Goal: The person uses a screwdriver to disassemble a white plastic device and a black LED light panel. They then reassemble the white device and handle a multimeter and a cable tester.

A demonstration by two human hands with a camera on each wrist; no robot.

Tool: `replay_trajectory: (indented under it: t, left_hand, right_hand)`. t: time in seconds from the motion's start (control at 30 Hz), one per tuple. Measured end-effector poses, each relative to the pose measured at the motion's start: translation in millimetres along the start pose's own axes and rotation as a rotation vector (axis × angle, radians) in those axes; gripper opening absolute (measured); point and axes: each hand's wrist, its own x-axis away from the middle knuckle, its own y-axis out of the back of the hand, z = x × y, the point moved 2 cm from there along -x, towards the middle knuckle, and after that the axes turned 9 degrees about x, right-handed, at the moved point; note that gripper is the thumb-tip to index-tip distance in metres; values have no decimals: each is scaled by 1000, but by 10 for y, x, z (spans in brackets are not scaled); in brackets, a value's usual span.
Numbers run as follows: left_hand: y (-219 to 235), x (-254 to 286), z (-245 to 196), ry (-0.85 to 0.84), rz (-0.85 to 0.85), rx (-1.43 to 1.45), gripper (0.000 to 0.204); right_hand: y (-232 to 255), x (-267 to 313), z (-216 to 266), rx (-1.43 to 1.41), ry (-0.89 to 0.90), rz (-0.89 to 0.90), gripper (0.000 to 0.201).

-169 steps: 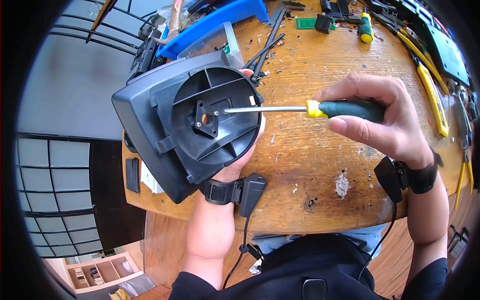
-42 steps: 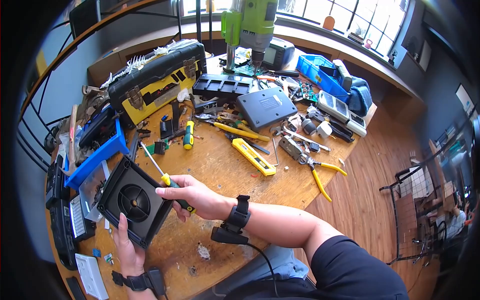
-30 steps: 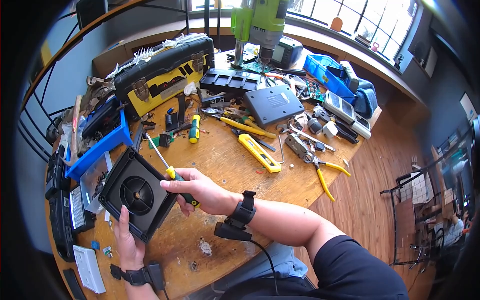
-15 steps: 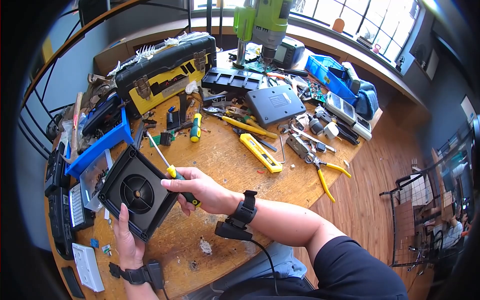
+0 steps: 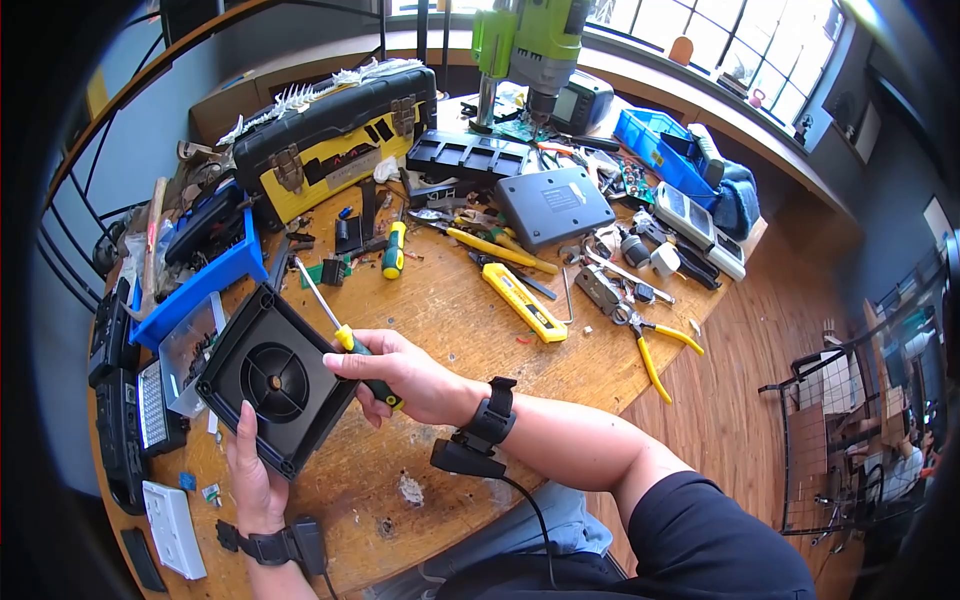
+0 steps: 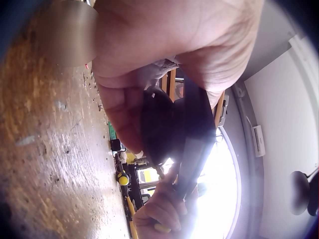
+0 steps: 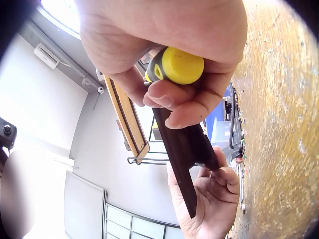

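Observation:
A square black plastic piece [image 5: 310, 375] with a round ribbed recess is held tilted above the table's left part. The left hand [image 5: 256, 485] grips its lower edge, thumb on the face; in the left wrist view that hand [image 6: 164, 45] curls around the dark piece [image 6: 167, 124]. The right hand [image 5: 410, 378] holds a green and yellow screwdriver [image 5: 345, 338], shaft pointing up and left, at the piece's right edge. In the right wrist view, the screwdriver's yellow butt [image 7: 184, 65] shows inside the curled right hand [image 7: 169, 35], with fingertips near the black piece [image 7: 177, 154].
A blue bin [image 5: 205, 290] and clear box [image 5: 190, 365] stand left. Behind are a toolbox [image 5: 335, 170], a grey device [image 5: 555, 207] and a green drill [image 5: 545, 50]. Another screwdriver [image 5: 394, 252], a yellow cutter [image 5: 522, 303] and pliers [image 5: 650, 350] lie beyond the hands.
The black housing was earlier turned with its other side up, the screwdriver tip over it. The head view has since swung to the wider bench; over the last second both hands have barely moved.

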Motion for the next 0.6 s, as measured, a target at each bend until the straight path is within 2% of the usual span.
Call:
replay_trajectory:
  t: [0.37, 0.43, 0.6]
  left_hand:
    - [-11, -22, 13, -10, -5, -4, 51]
    - [-4, -47, 16, 42, 49, 30, 51]
    - [-17, -66, 36, 36, 91, 46, 50]
  right_hand:
    - [19, 5, -16, -7, -22, 28, 24]
    - [13, -2, -15, 28, 6, 5, 23]
    - [-4, -9, 16, 94, 29, -71, 22]
